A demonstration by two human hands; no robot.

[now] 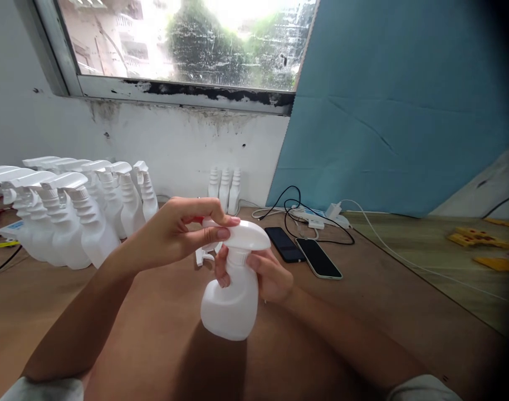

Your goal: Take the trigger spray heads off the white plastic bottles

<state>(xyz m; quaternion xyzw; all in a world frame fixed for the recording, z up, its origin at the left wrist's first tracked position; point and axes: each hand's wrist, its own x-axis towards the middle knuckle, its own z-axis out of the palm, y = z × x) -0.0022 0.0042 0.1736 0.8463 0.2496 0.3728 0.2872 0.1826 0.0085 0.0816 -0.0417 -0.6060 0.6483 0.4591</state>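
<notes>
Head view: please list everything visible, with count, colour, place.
Held spray bottle: 1, white, centre
Standing spray bottles: several, white, left
Far bottles: 3, white, at back
Trigger piece: 1, white, left of centre
Phones: 2, black-screened, right of centre
Cables: several, black and white, around phones
Plug: 1, white, behind phones
Window: 1, grey frame, back
Sheet: 1, blue, beside window
Wall: 1, white, back
Table: 1, brown, beneath
Pieces: 3, yellow, far right
Left hand: 1, bare, on sprayer
Right hand: 1, bare, on bottle neck
Sleeves: 2, pale, lower corners

The window glares white, the bottle casts shadow, and right-hand corners darken.
</notes>
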